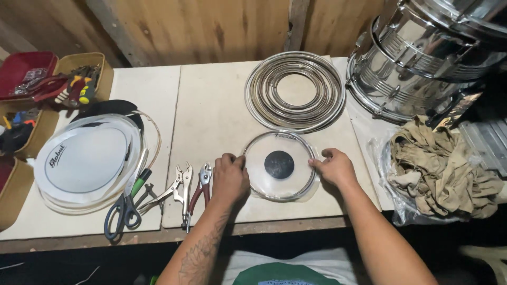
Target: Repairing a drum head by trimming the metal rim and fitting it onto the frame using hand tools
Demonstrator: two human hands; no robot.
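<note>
— Head view: where's the clear drumhead point(280, 166)?
— Near the table's point(216, 111) front edge, in front of the stacked metal hoops point(294, 91). Your left hand point(229, 178) and right hand point(334, 167) grasp its rim on opposite sides; pliers point(199, 191) lie just left.

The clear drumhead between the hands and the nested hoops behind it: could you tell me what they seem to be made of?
Clear drumhead: likely thin see-through plastic film, the table showing through, with a black centre dot and a shiny, probably metal, rim. Nested hoops: apparently chromed or polished metal, with bright mirror-like glints.

Clear drumhead point(280, 164), black centre dot point(279, 164)
</note>
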